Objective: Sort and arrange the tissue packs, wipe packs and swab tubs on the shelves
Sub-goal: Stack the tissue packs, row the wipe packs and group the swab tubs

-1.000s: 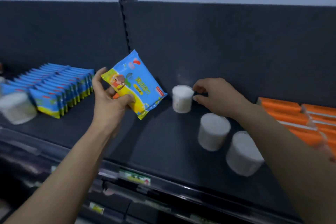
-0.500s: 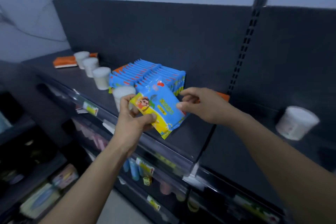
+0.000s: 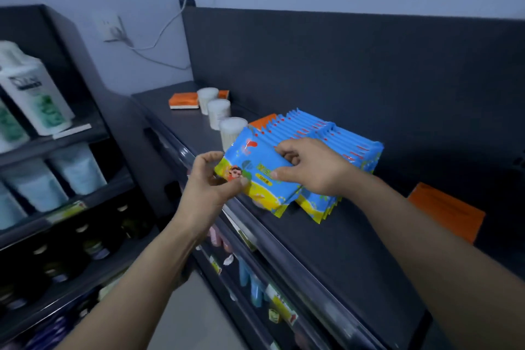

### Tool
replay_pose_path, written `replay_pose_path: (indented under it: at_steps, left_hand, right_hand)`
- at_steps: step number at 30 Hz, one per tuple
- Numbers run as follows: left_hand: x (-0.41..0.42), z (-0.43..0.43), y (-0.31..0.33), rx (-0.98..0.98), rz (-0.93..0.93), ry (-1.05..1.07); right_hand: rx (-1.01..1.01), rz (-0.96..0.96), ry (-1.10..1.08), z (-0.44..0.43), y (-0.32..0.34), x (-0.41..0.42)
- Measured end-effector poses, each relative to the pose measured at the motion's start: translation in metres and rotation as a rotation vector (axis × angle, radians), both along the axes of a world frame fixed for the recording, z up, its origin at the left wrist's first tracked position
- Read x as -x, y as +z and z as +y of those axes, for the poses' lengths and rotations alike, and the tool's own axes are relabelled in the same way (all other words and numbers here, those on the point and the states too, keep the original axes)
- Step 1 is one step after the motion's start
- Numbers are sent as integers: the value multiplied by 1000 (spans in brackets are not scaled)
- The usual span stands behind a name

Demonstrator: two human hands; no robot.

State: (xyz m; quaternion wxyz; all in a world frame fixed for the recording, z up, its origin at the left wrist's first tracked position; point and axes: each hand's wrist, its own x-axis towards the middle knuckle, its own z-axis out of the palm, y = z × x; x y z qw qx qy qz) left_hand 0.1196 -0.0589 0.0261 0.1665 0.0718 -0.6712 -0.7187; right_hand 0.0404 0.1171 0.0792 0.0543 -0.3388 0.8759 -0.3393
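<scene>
Head view: I record my left hand [image 3: 211, 182] pinching the lower left corner of one blue wipe pack [image 3: 252, 162]. My right hand [image 3: 312, 167] grips its right side, thumb across the face. The pack is tilted at the front of the blue pack rows [image 3: 326, 133] on the top shelf [image 3: 326, 236] (contact with the shelf unclear). Three swab tubs [image 3: 233, 129] stand behind it to the left.

Shelf [image 3: 326, 250]: wipe packs [image 3: 326, 133], 3 tubs [image 3: 218, 109], orange packs [image 3: 446, 214]

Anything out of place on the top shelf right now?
Yes: orange packs are scattered. One lies at the far end beside the swab tubs, one peeks from behind the blue wipe packs, one sits alone on the right.
</scene>
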Motion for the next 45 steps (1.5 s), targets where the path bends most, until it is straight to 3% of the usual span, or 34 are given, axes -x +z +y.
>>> replay_pose_path:
  at_steps: [3,5,9,14,18,22,33,45]
  left_hand:
    - [17,-21,12,268,25,50]
    - [29,-33,19,334,54,14]
    - [55,-63,29,260,47,-109]
    - [90,-133,30,159,77,-112]
    - [124,-209,28,164,116,-34]
    - [154,-246,24,160,112,-146]
    - [190,-176,-14,462,11,-639]
    - [205,-123,-37,697,0,-568]
  right_hand:
    - [-47,20,14,-16,4,15]
    - [-68,34,24,-29,5,25]
    - [-52,60,9,-58,9,46]
    - [166,119,-133,-105,12,75]
    - [70,261,-365,-131,9,98]
    - [-30,250,-514,-143,5,107]
    - [-186,193,-757,-113,11,84]
    - [-160,122,-798,-72,2,75]
